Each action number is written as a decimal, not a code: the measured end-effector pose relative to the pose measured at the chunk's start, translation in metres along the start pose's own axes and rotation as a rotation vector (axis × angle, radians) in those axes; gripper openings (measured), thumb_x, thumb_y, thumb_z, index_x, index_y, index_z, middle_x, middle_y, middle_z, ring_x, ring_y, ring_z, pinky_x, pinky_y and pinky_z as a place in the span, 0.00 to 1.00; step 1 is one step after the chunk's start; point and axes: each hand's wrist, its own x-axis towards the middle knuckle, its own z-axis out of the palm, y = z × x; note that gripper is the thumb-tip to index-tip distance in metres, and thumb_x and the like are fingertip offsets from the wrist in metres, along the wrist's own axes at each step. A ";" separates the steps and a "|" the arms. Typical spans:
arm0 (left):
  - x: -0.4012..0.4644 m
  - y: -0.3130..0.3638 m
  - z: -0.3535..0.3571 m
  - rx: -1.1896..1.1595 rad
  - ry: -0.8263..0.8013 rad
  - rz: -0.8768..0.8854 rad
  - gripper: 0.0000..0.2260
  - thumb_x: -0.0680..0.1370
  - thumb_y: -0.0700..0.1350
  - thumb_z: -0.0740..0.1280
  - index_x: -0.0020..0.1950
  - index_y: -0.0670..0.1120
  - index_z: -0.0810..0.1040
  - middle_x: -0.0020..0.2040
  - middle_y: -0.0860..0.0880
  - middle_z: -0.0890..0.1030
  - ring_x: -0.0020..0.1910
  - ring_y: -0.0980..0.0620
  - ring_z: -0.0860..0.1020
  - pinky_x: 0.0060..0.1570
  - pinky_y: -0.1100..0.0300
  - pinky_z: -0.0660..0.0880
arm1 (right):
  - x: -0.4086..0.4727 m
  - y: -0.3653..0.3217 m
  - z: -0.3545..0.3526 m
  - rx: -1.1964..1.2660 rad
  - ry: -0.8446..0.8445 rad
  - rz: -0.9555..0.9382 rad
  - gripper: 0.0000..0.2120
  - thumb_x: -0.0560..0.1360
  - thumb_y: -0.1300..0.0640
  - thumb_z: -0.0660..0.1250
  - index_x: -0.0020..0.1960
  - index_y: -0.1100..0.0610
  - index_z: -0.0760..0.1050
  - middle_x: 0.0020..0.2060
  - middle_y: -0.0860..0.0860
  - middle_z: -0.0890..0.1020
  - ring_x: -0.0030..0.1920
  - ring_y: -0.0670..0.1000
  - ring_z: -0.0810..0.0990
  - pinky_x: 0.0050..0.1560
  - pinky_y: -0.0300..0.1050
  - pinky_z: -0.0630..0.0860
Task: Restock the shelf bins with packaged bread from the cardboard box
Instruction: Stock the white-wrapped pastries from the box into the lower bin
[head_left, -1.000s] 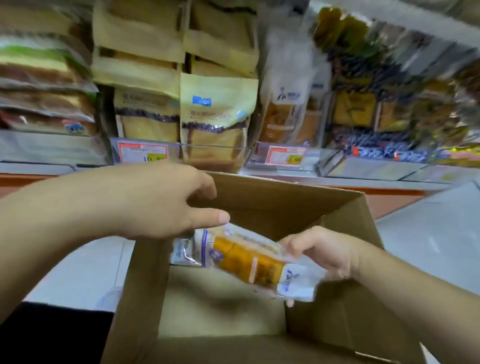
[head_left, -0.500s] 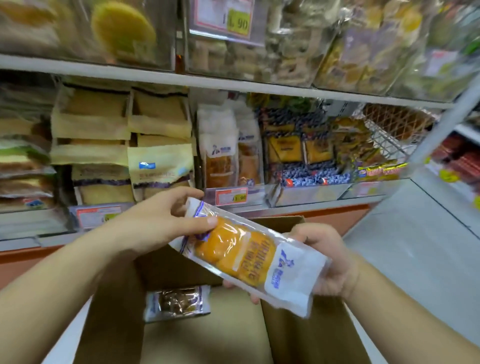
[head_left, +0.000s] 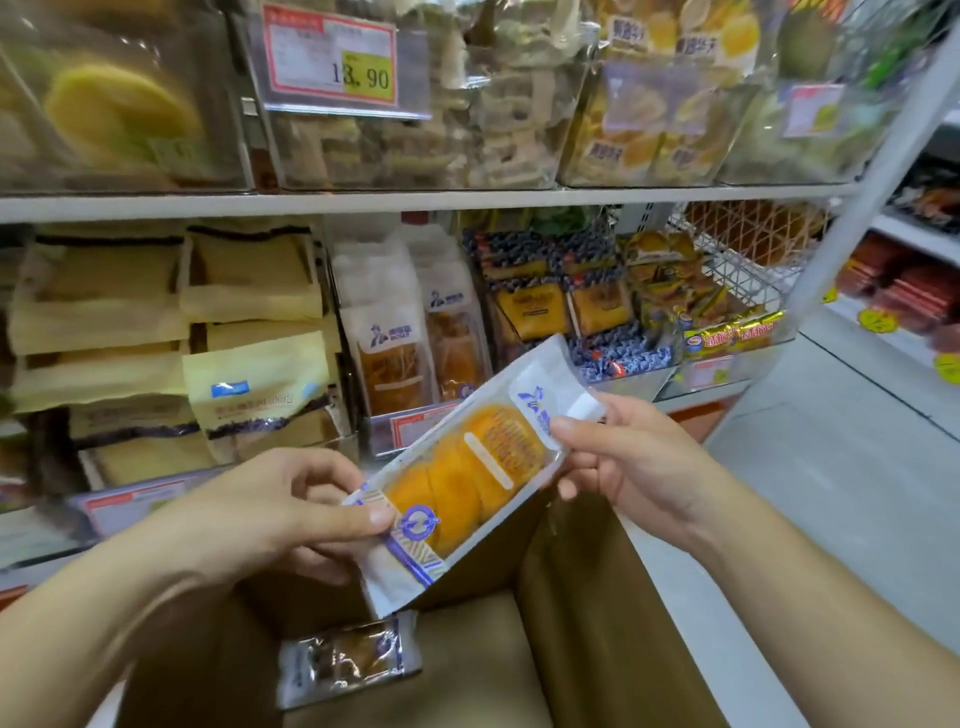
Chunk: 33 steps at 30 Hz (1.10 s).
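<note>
We held the bread packet (head_left: 470, 475) slanted in the air above the open cardboard box (head_left: 582, 613), in front of the lower shelf bins (head_left: 631, 376). Our left hand (head_left: 270, 512) pinched its lower end between thumb and curled fingers, while our right hand (head_left: 631, 460) gripped its upper end the same way. A smaller dark packet (head_left: 347, 660) lay on the box floor.

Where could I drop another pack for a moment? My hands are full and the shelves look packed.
The cardboard box floor is mostly bare right of the small dark packet. The grey floor right of the box is open too. The bin of matching bread and its neighbours are crammed. Left hand and right hand hold the bread pack.
</note>
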 end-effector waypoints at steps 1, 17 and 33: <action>0.001 -0.001 0.001 0.079 -0.033 0.002 0.26 0.63 0.51 0.86 0.54 0.40 0.81 0.50 0.36 0.86 0.47 0.43 0.87 0.44 0.51 0.85 | 0.001 -0.001 0.001 -0.035 0.045 -0.022 0.10 0.77 0.60 0.74 0.57 0.63 0.83 0.49 0.66 0.86 0.38 0.56 0.85 0.32 0.42 0.79; 0.027 0.050 0.050 0.697 0.368 0.570 0.14 0.75 0.51 0.77 0.59 0.61 0.81 0.51 0.66 0.84 0.52 0.67 0.81 0.53 0.60 0.82 | 0.020 -0.042 0.019 -0.567 0.156 -0.428 0.21 0.77 0.60 0.77 0.68 0.49 0.78 0.57 0.45 0.87 0.60 0.46 0.85 0.59 0.51 0.85; 0.100 0.094 0.057 0.685 0.662 0.604 0.27 0.78 0.52 0.74 0.74 0.55 0.68 0.62 0.61 0.77 0.57 0.63 0.74 0.55 0.67 0.73 | 0.096 -0.032 -0.006 -1.035 0.408 -0.412 0.18 0.83 0.48 0.69 0.72 0.48 0.74 0.63 0.43 0.82 0.60 0.44 0.79 0.56 0.41 0.74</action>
